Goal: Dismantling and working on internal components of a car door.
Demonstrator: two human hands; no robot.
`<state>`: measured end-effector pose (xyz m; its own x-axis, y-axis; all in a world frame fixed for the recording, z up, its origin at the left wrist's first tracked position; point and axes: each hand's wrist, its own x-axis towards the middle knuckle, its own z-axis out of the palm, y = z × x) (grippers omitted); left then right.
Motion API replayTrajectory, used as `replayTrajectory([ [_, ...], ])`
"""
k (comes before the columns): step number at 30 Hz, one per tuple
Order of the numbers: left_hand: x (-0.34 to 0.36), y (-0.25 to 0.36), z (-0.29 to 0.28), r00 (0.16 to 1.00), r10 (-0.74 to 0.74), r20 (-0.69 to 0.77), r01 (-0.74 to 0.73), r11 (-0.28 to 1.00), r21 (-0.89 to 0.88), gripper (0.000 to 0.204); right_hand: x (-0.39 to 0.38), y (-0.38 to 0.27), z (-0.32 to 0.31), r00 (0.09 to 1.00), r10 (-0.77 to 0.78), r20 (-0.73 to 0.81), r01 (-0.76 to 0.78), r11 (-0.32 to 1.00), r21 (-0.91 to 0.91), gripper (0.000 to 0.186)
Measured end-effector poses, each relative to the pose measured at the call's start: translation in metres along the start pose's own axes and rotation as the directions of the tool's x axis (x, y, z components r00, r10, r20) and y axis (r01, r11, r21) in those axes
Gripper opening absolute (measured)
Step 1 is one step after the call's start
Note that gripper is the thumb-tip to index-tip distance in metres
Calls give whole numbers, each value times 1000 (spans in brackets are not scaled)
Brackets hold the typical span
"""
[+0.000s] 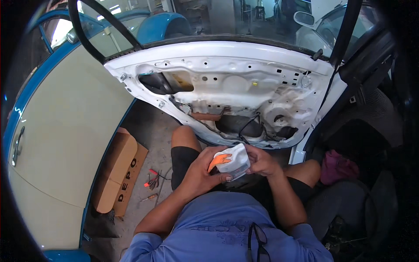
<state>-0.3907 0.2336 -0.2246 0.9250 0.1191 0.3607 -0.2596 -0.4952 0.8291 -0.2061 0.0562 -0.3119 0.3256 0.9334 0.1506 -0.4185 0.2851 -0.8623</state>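
Both my hands hold a small white package (238,158), soft-looking and creased, in front of my belly. My left hand (207,168) grips its left side, the thumb along the lower edge. My right hand (263,162) pinches its right side. A bright orange patch (219,160) shows at the left of the package; whether it is print or a separate piece I cannot tell. Just beyond my hands stands a white car door (235,85) with its inner trim off, its holes and bare metal exposed. A dark cable (249,125) hangs from an opening low in it.
On the left a cream and blue car (65,118) stands close by. Between it and me, an open cardboard box (118,170), red-handled pliers (152,180) and a screwdriver (149,198) lie on the floor. At right, a magenta cloth (338,167) rests by the dark car interior.
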Motion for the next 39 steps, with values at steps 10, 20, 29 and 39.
replayTrajectory([
  [10,-17,-10,-2,992,42,-119,-37,998,42,61,20,16,6,994,-6,106,13,998,-66,86],
  [20,-45,-27,-27,943,305,-135,-240,901,360,65,14,-8,-2,1000,13,-8,-15,974,-227,78],
  [29,-81,-47,-69,857,125,-500,81,926,369,57,-19,-39,-18,991,16,-132,-67,916,-395,61],
  [39,-189,-141,-141,272,-178,-946,371,926,-68,55,-68,-67,-57,943,-168,-288,37,911,-410,56],
])
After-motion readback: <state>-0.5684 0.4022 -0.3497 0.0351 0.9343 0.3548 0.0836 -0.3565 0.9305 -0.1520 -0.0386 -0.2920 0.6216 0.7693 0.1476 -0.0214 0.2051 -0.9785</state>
